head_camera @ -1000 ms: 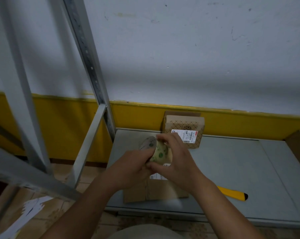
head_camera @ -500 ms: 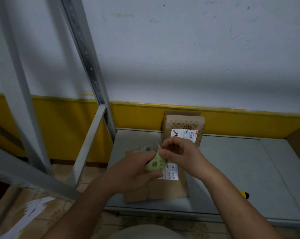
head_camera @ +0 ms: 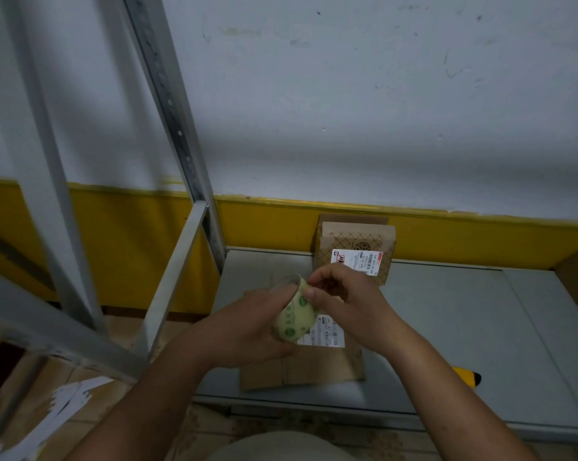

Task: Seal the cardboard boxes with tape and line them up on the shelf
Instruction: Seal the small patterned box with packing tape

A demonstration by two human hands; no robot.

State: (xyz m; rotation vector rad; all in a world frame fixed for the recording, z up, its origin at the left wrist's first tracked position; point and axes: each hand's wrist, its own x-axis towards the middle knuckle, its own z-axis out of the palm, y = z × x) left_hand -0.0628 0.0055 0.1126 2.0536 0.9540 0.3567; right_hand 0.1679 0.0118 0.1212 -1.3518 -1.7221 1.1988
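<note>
— The room?
— Grey metal shelf (head_camera: 447,327), scuffed white wall (head_camera: 380,94), yellow band (head_camera: 447,234).
— Tape?
— Glossy printed tape roll (head_camera: 295,319) above the flat cardboard box (head_camera: 314,371), left hand (head_camera: 247,327) gripping it; right hand (head_camera: 344,301), fingers (head_camera: 317,281) pinching its edge at twelve o'clock.

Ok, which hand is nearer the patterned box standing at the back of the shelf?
Right. The right hand is just in front of the patterned box; the left hand holds the tape roll further forward and left.
</note>
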